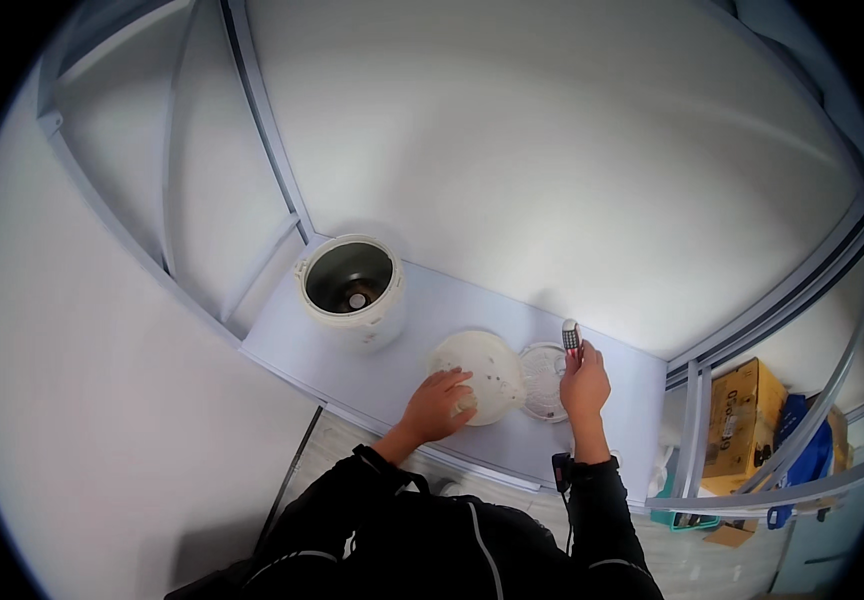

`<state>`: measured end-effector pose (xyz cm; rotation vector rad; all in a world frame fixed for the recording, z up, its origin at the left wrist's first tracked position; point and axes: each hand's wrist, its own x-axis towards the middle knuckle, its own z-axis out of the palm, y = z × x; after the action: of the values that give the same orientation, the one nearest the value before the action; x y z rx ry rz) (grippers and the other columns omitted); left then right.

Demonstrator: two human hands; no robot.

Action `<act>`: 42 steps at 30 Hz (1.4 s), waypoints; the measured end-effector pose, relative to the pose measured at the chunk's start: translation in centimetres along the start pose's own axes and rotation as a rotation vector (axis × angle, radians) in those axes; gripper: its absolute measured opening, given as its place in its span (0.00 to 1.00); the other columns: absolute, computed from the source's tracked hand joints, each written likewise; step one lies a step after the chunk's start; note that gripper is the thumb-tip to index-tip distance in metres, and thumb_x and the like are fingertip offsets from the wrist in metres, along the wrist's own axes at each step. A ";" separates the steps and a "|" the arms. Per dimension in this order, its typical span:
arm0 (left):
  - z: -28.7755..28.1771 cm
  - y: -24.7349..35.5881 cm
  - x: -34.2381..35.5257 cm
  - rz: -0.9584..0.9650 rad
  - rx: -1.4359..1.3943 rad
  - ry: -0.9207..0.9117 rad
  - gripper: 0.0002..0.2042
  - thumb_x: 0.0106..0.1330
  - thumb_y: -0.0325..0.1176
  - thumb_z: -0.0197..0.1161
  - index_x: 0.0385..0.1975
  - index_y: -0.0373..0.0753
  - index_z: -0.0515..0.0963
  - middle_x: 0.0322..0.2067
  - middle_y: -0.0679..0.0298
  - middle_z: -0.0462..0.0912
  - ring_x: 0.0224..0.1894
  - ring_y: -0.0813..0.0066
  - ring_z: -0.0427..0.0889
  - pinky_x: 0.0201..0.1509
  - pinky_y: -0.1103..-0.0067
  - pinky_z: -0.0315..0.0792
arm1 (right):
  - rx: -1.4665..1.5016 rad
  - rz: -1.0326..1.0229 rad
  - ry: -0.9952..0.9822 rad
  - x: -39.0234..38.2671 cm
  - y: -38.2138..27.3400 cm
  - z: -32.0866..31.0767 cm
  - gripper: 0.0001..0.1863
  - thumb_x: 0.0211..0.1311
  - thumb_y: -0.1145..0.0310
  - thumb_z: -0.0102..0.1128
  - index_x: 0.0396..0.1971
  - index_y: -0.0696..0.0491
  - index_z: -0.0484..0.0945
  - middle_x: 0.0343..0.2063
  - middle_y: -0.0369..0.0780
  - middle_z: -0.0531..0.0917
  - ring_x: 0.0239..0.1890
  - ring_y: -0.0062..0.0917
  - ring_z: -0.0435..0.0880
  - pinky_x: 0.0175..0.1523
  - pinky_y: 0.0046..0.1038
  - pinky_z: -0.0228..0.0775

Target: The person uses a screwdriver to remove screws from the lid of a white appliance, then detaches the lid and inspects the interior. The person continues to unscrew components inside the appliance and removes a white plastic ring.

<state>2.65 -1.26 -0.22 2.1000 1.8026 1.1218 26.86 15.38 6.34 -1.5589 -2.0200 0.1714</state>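
Observation:
A cream round lid (487, 365) with several small dark spots lies on the white table in front of me. My left hand (437, 405) rests over its near left part, fingers stretched across it and apart. A thinner whitish disc (542, 395) lies just to the right, partly under the lid's edge. Above that disc, my right hand (587, 382) is closed around a small handheld object (572, 338) with a pale tip, a dark gridded face and a red edge; its lower end is hidden in my fingers. At the far left stands an open cream rice cooker body (367, 325), dark inside with a round pale piece at its bottom.
The white table (432, 290) backs onto a pale wall panel and is enclosed by metal frame posts (282, 170). Beyond its right end are a brown cardboard box (742, 425), a blue bag (802, 450) and a teal bin (687, 518). A dark cable (569, 520) hangs from my right wrist.

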 end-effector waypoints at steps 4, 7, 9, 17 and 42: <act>-4.9 -0.7 2.0 -0.006 -0.009 0.134 0.12 0.62 0.35 0.69 0.43 0.40 0.83 0.58 0.61 0.81 0.65 0.54 0.75 0.68 0.62 0.69 | 0.303 -0.139 0.082 -0.4 -4.9 -1.3 0.17 0.71 0.67 0.60 0.57 0.53 0.77 0.44 0.45 0.83 0.38 0.43 0.85 0.41 0.39 0.78; -8.9 -1.4 2.9 0.042 0.033 0.251 0.12 0.58 0.29 0.71 0.42 0.40 0.83 0.54 0.60 0.83 0.60 0.55 0.80 0.63 0.63 0.72 | 0.478 -0.155 0.029 -2.0 -9.7 -1.0 0.17 0.71 0.68 0.61 0.57 0.55 0.76 0.41 0.45 0.84 0.33 0.36 0.83 0.39 0.34 0.76; -11.2 -2.5 2.9 0.057 0.026 0.276 0.11 0.58 0.30 0.70 0.42 0.40 0.83 0.53 0.61 0.83 0.60 0.56 0.79 0.63 0.62 0.72 | 0.478 -0.222 0.031 -3.3 -12.8 -0.1 0.18 0.71 0.69 0.63 0.58 0.57 0.76 0.38 0.42 0.84 0.26 0.25 0.80 0.35 0.26 0.74; -21.7 -8.5 2.5 0.166 0.195 0.292 0.18 0.53 0.26 0.67 0.46 0.42 0.81 0.55 0.61 0.80 0.64 0.54 0.75 0.71 0.51 0.62 | 0.671 -0.267 -0.100 -7.6 -22.7 3.1 0.25 0.68 0.73 0.64 0.63 0.58 0.70 0.42 0.43 0.80 0.32 0.29 0.79 0.40 0.27 0.75; -21.6 -6.3 1.7 0.053 -0.280 0.021 0.24 0.53 0.37 0.77 0.51 0.41 0.81 0.53 0.60 0.82 0.55 0.54 0.81 0.71 0.64 0.64 | 0.969 -0.044 0.012 -13.8 -29.0 1.5 0.25 0.62 0.70 0.73 0.55 0.57 0.71 0.35 0.34 0.81 0.33 0.17 0.75 0.40 0.21 0.70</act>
<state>-15.66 -5.39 12.26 1.9874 1.5030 1.3277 3.67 -5.97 12.69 -0.8738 -1.5501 0.9533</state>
